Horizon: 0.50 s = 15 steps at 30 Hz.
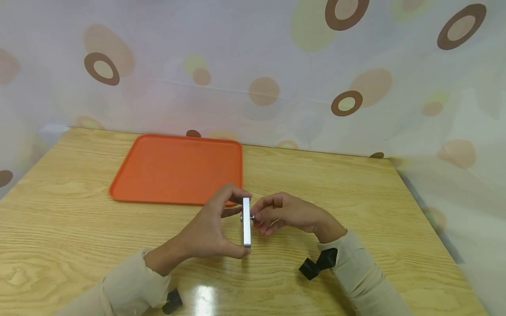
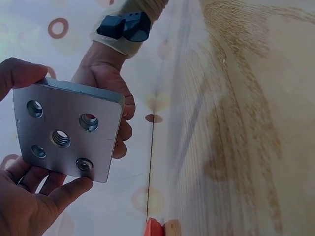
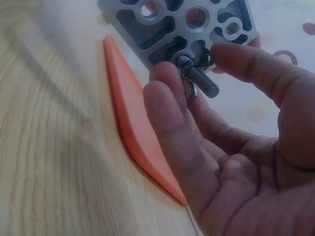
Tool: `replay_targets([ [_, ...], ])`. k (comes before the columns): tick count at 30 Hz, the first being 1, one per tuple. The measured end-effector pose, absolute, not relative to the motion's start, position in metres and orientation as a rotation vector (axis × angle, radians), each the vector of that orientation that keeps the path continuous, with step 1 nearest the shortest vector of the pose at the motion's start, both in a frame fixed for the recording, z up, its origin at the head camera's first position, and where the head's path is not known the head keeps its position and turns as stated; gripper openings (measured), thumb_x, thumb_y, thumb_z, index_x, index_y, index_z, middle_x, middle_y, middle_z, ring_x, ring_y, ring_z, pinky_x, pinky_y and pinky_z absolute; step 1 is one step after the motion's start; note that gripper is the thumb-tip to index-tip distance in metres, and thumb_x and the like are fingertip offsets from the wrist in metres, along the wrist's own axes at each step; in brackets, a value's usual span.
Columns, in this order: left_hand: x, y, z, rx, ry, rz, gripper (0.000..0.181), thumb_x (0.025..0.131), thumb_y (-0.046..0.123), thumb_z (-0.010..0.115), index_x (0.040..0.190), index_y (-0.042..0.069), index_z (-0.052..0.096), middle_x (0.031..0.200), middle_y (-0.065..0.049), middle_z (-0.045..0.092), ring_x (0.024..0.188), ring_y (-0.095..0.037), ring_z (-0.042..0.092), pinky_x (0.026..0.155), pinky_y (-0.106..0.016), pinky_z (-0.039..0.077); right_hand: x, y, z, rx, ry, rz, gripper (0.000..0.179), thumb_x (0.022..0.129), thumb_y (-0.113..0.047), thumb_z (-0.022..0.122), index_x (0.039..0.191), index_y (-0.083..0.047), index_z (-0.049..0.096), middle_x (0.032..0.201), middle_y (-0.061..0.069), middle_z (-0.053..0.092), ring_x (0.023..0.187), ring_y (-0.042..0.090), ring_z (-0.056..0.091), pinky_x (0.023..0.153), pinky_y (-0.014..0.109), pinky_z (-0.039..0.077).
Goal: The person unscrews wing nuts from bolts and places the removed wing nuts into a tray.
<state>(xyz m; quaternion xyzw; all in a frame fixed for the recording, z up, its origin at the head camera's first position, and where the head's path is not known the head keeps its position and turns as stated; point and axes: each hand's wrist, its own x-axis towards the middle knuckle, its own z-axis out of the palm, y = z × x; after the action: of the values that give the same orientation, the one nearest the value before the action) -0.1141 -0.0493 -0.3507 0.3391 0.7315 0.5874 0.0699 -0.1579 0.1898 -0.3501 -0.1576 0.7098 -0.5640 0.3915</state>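
- Since the left hand (image 1: 209, 228) is clamped on the edges of a square metal plate (image 1: 246, 221), it's basically your vise, so I'd leave that grip on the rim.
- Right hand (image 1: 294, 215) has its fingertips closed around what looks like a wing nut (image 3: 191, 90) on the bolt (image 3: 203, 79); my guess is the step's turning it, so small turns, square to the thread, and back off if it binds.
- Bolt head (image 2: 84, 164) might spin along; a left fingertip (image 2: 84, 184) sits right by it, so press there.
- Plate's held up over the bench (image 1: 356, 184), near the orange tray's (image 1: 182, 171) close right corner. Working lower would make a dropped nut less annoying.
- Head view only gets the plate edge-on, so no hole layout.
- Left wrist view shows the flat face and threaded centre hole (image 2: 60, 138).
- Right wrist view has the ribbed face (image 3: 170, 19) plus the bolt's threaded end poking past the nut, hidden from the left wrist.
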Motion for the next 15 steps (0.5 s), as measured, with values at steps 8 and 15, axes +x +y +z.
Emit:
replay_targets([
  [8, -0.1119, -0.0518, -0.3507, 1.0, 2.22, 1.785, 0.079, 0.059, 0.002, 0.085, 0.128, 0.009, 0.046, 0.127, -0.013, 0.051, 0.123, -0.033, 0.052, 0.111, -0.042, 0.052, -0.1612, 0.1885, -0.3542, -0.47, 1.766, -1.471, 0.032, 0.092, -0.005, 0.062, 0.122, 0.005, 0.055, 0.096, -0.004, 0.073, 0.085, 0.011, 0.071, 0.078, 0.029, 0.064],
  [15, -0.1142, -0.0485, -0.3498, 1.015, 2.219, 1.78, 0.077, 0.061, 0.004, 0.085, 0.128, 0.008, 0.047, 0.129, -0.014, 0.05, 0.124, -0.034, 0.051, 0.11, -0.044, 0.052, -0.1591, 0.1923, -0.3534, -0.523, 1.758, -1.537, 0.032, 0.089, 0.001, 0.062, 0.12, 0.005, 0.055, 0.097, -0.004, 0.069, 0.086, 0.01, 0.069, 0.082, 0.028, 0.064],
])
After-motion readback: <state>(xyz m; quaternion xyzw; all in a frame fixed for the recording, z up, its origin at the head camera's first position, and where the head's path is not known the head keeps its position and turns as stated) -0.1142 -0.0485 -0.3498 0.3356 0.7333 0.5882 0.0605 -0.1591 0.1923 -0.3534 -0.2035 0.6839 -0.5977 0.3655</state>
